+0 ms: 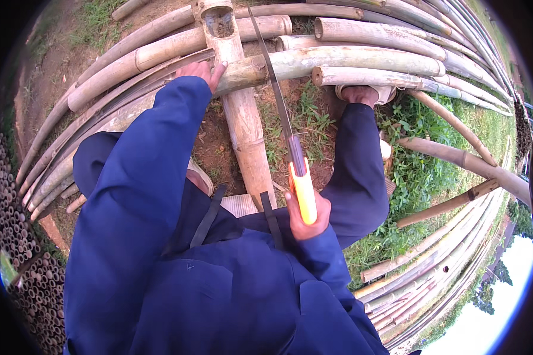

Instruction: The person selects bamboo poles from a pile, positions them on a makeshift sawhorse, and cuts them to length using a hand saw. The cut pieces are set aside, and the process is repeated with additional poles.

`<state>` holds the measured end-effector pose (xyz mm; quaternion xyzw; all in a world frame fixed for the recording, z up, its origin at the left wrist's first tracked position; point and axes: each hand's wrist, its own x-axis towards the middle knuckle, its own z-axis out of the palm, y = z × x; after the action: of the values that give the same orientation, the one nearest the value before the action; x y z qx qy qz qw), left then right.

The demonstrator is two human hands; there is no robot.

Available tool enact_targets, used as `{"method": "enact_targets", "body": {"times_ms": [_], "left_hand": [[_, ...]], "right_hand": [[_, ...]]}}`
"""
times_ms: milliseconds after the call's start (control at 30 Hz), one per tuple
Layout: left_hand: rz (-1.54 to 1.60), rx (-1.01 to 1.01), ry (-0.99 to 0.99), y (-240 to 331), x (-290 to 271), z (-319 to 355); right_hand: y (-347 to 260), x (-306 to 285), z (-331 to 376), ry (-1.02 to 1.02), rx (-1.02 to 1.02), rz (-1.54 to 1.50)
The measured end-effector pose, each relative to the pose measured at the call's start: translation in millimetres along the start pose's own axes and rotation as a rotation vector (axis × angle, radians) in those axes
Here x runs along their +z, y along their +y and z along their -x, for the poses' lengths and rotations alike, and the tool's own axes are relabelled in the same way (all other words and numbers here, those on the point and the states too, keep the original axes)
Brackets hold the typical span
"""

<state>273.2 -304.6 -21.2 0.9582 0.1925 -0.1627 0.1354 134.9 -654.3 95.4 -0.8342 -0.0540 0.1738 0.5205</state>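
My right hand (311, 215) is closed around the orange-yellow handle (302, 192) of a handsaw. The saw's long narrow blade (283, 106) points away from me and crosses a thick bamboo pole (349, 61) that lies from left to right. My left hand (200, 74) grips the same pole just left of the blade, its thumb apart and some of its fingers hidden behind the pole. Below the pole runs a bamboo support (246, 127), lengthwise toward me, with a notch cut open at its far end. Whether the teeth have entered the pole cannot be made out.
More bamboo poles (379, 35) lie side by side at the far side. Crossed bamboo props (468, 157) stand over grass at right, with another row of poles (432, 266) behind. Stacked cut bamboo pieces (44, 290) fill the lower left. My feet are beside the support.
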Motion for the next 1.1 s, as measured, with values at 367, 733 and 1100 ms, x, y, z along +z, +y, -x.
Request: {"method": "enact_targets", "body": {"times_ms": [367,733,1100], "left_hand": [[0.008,0.059,0.076,6.0,-1.7,-9.3],[0.056,-0.057,0.005,14.2,-3.7,0.4],[0.02,-0.034,0.037,4.7,2.8,0.9]], "right_hand": [[-18.0,13.8,-109.2,-0.029,-0.142,-0.114],[2.3,-8.1,-25.1,-0.025,-0.139,0.058],[-20.1,-44.2,61.0,-0.077,-0.097,0.175]]}}
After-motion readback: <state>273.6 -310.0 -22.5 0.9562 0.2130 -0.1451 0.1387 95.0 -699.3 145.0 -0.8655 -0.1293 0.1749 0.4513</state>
